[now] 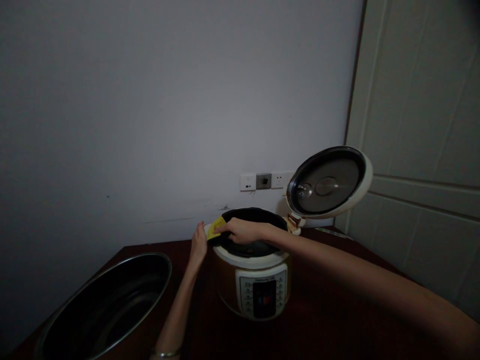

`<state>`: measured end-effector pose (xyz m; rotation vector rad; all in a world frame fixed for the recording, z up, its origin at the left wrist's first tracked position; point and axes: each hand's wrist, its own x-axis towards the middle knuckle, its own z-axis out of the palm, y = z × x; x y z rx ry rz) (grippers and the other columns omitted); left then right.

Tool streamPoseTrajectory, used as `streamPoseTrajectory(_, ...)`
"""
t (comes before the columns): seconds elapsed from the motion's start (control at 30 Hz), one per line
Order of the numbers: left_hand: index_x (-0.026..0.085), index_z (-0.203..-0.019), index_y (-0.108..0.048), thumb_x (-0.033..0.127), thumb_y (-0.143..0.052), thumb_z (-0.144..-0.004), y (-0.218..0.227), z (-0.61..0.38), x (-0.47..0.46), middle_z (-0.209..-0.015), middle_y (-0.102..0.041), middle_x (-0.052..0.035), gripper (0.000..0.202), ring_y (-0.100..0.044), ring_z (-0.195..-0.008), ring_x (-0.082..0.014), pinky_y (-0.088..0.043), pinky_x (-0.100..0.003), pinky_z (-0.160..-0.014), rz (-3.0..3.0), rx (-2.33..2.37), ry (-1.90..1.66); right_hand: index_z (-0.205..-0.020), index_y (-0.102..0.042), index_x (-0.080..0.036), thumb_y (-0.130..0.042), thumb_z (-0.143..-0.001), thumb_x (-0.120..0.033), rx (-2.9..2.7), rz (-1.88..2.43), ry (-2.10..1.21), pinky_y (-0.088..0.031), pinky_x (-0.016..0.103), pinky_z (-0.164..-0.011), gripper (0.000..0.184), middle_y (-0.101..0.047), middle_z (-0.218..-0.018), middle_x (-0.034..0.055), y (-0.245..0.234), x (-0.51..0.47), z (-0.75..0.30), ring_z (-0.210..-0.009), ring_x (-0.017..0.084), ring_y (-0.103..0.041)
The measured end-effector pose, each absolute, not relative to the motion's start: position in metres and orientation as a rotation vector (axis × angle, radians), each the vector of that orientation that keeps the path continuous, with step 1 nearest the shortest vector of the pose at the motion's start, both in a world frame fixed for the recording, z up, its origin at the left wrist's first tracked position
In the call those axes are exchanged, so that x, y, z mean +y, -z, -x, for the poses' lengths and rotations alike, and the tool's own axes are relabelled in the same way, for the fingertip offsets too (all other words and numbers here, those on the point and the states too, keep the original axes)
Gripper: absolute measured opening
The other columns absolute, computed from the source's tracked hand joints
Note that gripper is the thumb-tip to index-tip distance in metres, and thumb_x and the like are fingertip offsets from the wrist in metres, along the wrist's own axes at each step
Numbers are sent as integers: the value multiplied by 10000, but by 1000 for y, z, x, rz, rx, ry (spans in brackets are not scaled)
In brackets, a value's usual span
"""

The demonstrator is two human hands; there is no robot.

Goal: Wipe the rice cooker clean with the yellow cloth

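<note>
A white and brown electric pressure cooker (245, 261) stands on the dark table with its lid (332, 182) swung up to the right. My right hand (242, 231) reaches across the cooker's open mouth, fingers closed on a yellow cloth (215, 229). The cloth lies against the left part of the rim. On the cooker's left side, my left hand (198, 244) grips the white side handle; part of its fingers is hidden. The dark inside of the cooker shows under my right wrist.
A large, deep metal basin (165, 270) stands on the table (318, 310) at the left front. Behind the cooker, wall sockets (278, 180) and a switch (263, 181) sit on the pale wall. A light panelled door (420, 150) is at the right, near the raised lid.
</note>
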<state>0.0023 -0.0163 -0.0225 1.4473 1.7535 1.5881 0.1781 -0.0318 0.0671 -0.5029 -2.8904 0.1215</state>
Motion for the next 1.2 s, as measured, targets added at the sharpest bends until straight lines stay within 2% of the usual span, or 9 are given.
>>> streamPoseTrajectory(0.2,139,-1011,-620,237,-246,-892,22,-1,-16,-1060,-670,-116,404,-591,-1063,-213,-403,-356,-972,-1551,1781,-1533,-1163,-616,-155,-436,-728,36,-2910,468,-209,-440,284,-878,508,-655,-1141,104,-71,-58,-197,-1007,179,-621)
streamPoseTrajectory(0.3,137,-1016,-631,266,-261,-878,25,1,-14,-1031,-684,-108,415,-608,-1024,-219,-422,-364,-945,-1596,1732,-1554,-1226,-579,-179,-434,-735,33,-2884,477,-285,-438,276,-896,554,-648,-1161,92,-71,-74,-214,-1045,166,-610)
streamPoseTrajectory(0.53,112,-1029,-640,258,-251,-868,23,1,-13,-1083,-674,-138,446,-590,-1076,-214,-401,-343,-968,-1611,1742,-1547,-1260,-557,-177,-407,-626,80,-2914,511,-364,-372,327,-1023,701,-553,-1308,82,-77,-104,-255,-1221,182,-498)
streamPoseTrajectory(0.7,97,-1049,-628,266,-246,-872,26,0,-12,-1052,-678,-144,454,-600,-1054,-222,-415,-360,-953,-1594,1705,-1583,-1238,-580,-169,-369,-572,92,-2926,643,-446,-349,338,-1057,746,-565,-1295,67,-88,-113,-290,-1236,168,-482)
streamPoseTrajectory(0.83,105,-1051,-628,275,-247,-879,26,0,-13,-1059,-676,-141,451,-599,-1057,-219,-414,-350,-952,-1590,1702,-1585,-1232,-587,-169,-372,-613,79,-2855,791,-561,-364,337,-1050,701,-585,-1272,64,-92,-115,-313,-1217,169,-501)
streamPoseTrajectory(1.0,123,-1020,-628,269,-251,-884,24,-1,-16,-1054,-676,-130,427,-601,-1049,-219,-403,-366,-965,-1626,1694,-1571,-1200,-606,-164,-454,-780,-67,-2581,852,-772,-441,359,-973,456,-630,-1195,69,-86,-99,-328,-1090,188,-587)
streamPoseTrajectory(1.1,136,-972,-632,270,-246,-885,23,-2,-17,-1014,-681,-124,418,-606,-1029,-226,-409,-378,-957,-1647,1693,-1575,-1155,-617,-145,-455,-791,-110,-2395,883,-601,-470,374,-924,399,-658,-1127,71,-97,-84,-329,-1020,195,-610)
streamPoseTrajectory(1.2,144,-961,-628,284,-230,-896,24,-2,-18,-979,-686,-120,427,-612,-1015,-231,-417,-386,-946,-1655,1686,-1577,-1196,-586,-158,-425,-753,-35,-2431,926,-183,-438,374,-953,487,-633,-1178,74,-119,-69,-321,-1071,201,-582)
